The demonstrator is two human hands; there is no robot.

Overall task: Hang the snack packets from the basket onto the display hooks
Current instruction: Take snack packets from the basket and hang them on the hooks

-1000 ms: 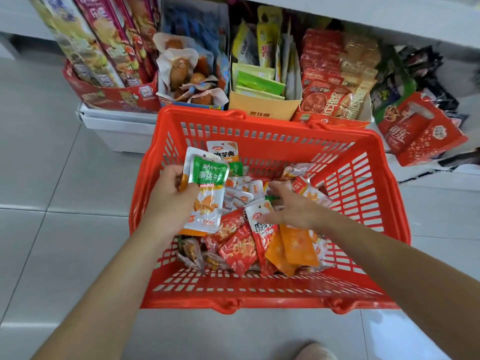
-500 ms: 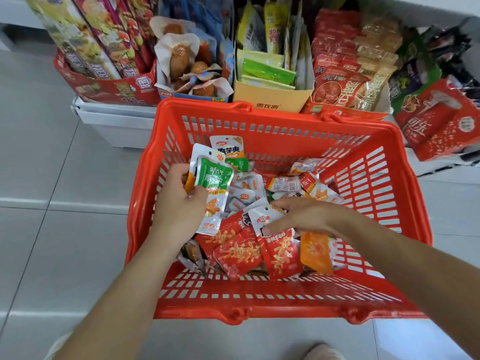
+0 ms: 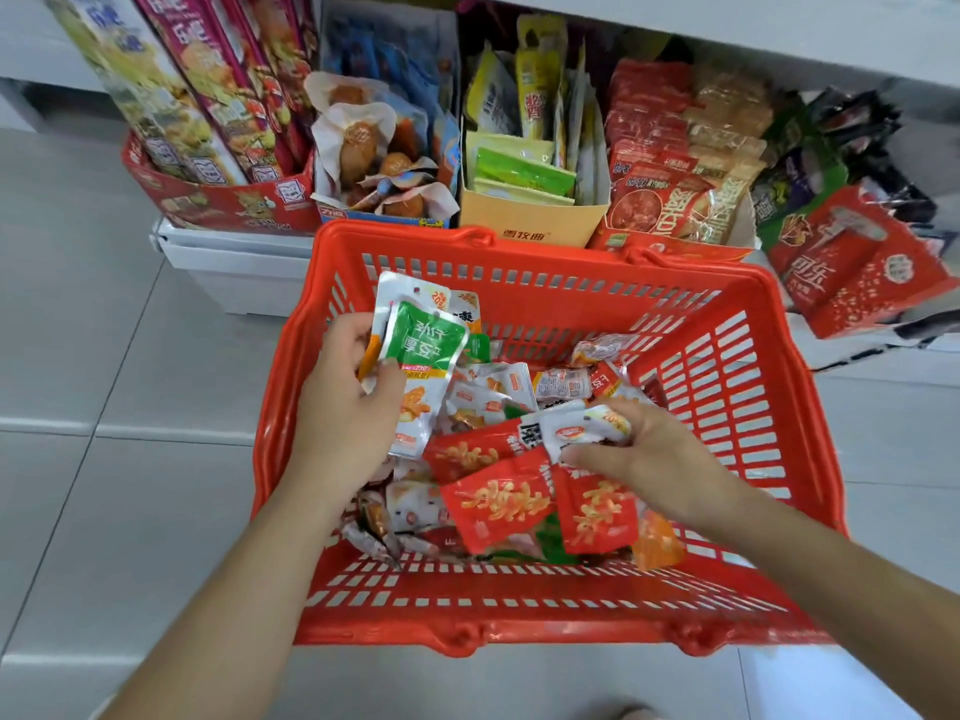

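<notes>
snack packets [image 3: 498, 506] mostly sit in a loose pile in the bottom of the red basket [image 3: 519, 605], which is on the grey tiled floor [image 3: 104, 356] right in front of the person. closest to the camera in that pile are a few red ones with orange squiggly snacks printed on them, plus an orange one poking out on the right.

the right hand [image 3: 649, 459] is down in the pile, fingers curled and pinching the white top edge of a red packet [image 3: 587, 428]. the left hand [image 3: 353, 402] is over the left side of the basket, gripping a small fan of packets held upright, with a green-and-white packet [image 3: 426, 340] in front. can't tell exactly how many are in that bunch.

past the basket's far rim there's a low white shelf [image 3: 239, 262] loaded with stock: a red carton [image 3: 223, 205] of long snack boxes on the left, then a blue box of wrapped brown snacks [image 3: 384, 163], a yellow box [image 3: 530, 220] of green and yellow sachets, and red bags [image 3: 857, 272] off to the right.
</notes>
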